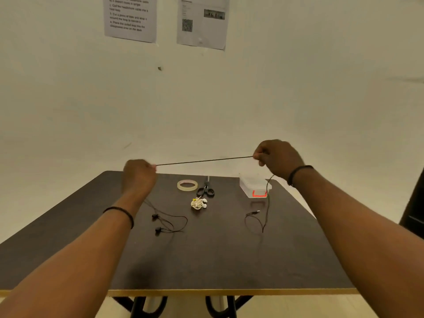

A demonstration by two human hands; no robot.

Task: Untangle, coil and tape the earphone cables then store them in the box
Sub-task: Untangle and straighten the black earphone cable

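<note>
Stretching a thin black earphone cable (204, 160) taut in the air above the dark brown table with the pale edge strip (229, 260), I am holding it between both hands: my left hand (138, 174) is pinching one end of the span with curled fingers, and my right hand (276, 158) is pinching the other, raised a little higher. From the left hand the cable is dropping to the tabletop, where its two black earbuds (156, 223) are lying in loose loops; from the right hand it is trailing down to the small metal jack plug (254, 212) resting on the table.

I am judging this to be the untangling step for the black set, close to finished, since the held span is running straight. The next move is calling for winding the cable into a coil round the fingers, then reaching for the clear roll of adhesive tape (187, 185) and the black-handled scissors (205, 190) lying just beside it. The tangled cream-white earphones (198, 203) are waiting near the scissors, untouched by either hand. The clear plastic box with the red clasp (253, 188) is sitting at the far right with its lid seemingly on, so it will need opening.

Two printed paper sheets (130, 18) are hanging on the wall. The left one is listing numbered instructions, but the print is too blurred for me to read reliably; the right one is carrying a QR code and a small photo.
</note>
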